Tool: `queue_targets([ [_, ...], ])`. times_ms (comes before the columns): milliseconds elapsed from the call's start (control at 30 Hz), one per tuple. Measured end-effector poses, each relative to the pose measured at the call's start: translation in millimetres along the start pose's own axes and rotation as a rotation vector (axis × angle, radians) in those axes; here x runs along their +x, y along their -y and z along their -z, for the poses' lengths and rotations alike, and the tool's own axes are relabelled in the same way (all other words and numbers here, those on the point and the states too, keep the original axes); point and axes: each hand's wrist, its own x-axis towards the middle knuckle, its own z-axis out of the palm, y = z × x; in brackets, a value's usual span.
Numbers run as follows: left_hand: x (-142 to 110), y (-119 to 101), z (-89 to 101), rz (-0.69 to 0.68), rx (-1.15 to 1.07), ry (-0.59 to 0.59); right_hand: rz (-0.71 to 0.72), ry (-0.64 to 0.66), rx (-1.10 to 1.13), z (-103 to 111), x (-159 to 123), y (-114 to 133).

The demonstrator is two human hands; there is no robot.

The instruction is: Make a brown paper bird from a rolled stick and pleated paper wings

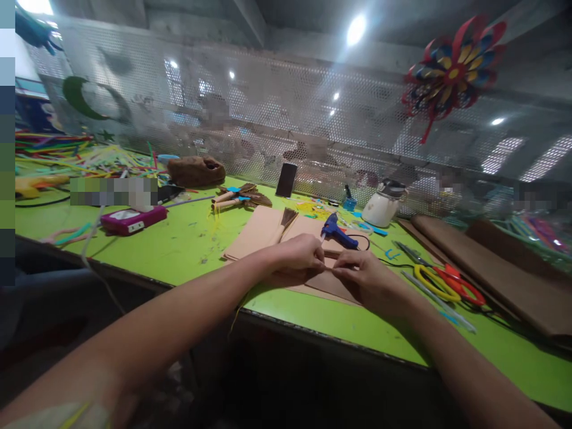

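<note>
Over the sheets of tan paper [254,229] at the table's front edge, my left hand [304,251] and my right hand [361,271] meet with their fingertips almost touching. Both are closed in a pinch on a thin brown strip [329,270], mostly hidden by the fingers. Just behind them lies a blue glue gun [340,233], its nozzle towards my left hand. A bundle of thin brown sticks [287,220] rests on the paper beyond my left wrist.
Yellow-handled scissors [435,283], red-handled scissors [460,286] and folded brown sheets [491,262] lie right. Behind stand a white pot [382,205] and a dark phone [286,180]. A purple power strip [134,219], a brown pouch [194,171] and coloured pipe cleaners [107,158] are left.
</note>
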Motion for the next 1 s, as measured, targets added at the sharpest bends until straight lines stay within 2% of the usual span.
queue_targets([
  [167,1.8,3.2,2.1,0.025,0.101,0.003,0.097,-0.054,-0.105,6.3,0.9,-11.0],
  [267,3.5,6.1,-1.4,-0.030,0.152,-0.009,0.138,-0.054,-0.171,8.5,3.4,-18.2],
  [367,6.3,6.9,-4.3,-0.110,0.200,-0.008,0.191,-0.034,-0.243,9.0,5.4,-21.6],
  [533,8.5,3.7,-5.6,-0.144,0.316,-0.023,0.303,0.040,-0.504,11.3,6.8,-16.2],
  [800,6.5,6.4,-5.6,-0.196,0.354,-0.001,0.345,0.063,-0.749,12.9,4.7,-11.2],
  [1000,2.3,-3.1,-2.5,-0.116,0.332,0.029,0.358,0.081,-0.817,14.0,-0.5,-10.1],
])
